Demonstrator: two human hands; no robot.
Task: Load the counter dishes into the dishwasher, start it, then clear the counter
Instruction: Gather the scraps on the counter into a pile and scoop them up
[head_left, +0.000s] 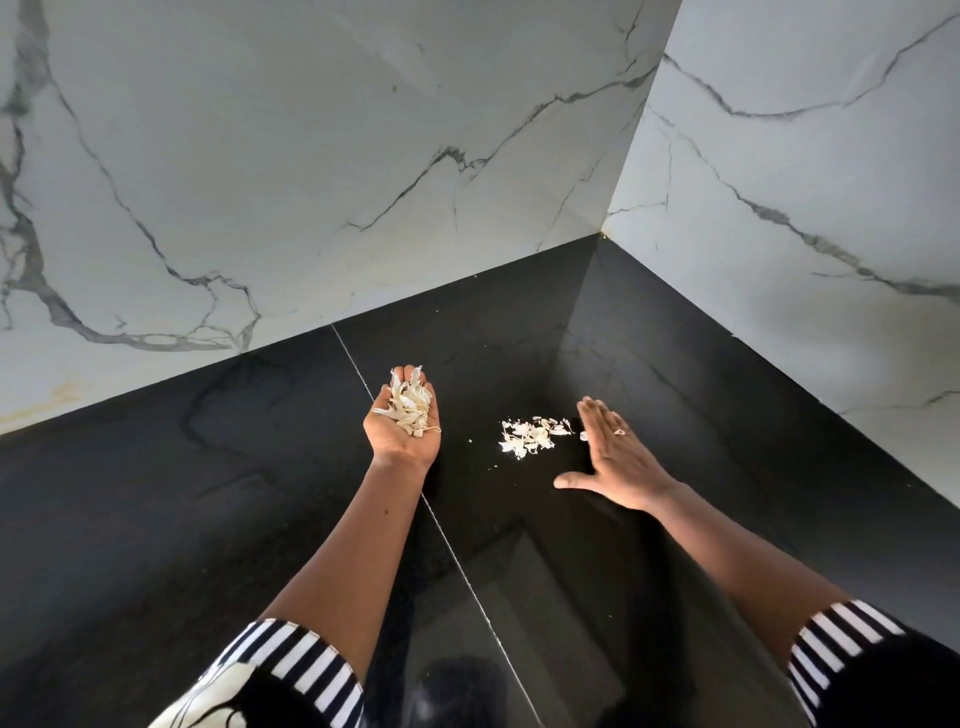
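— Fingers of the right hand lie straight and spread, flat on the black counter, just beside a small heap of pale, papery peelings. They grip nothing.
— And the left hand?
— Palm up, loosely cupped, carrying a handful of the same flakes, its fingers not closed over them.
— How will the stuff handle?
— Featherlight, I'd judge, dry and brittle; a quick move would scatter it. Pinching piece by piece looks slow. Better to sweep the heap along with the edge of the flat hand and catch it in the cupped palm.
— Risks?
— Stray crumbs lie apart from the heap and are easily missed on dark stone. The handful could also spill if the palm tilts.
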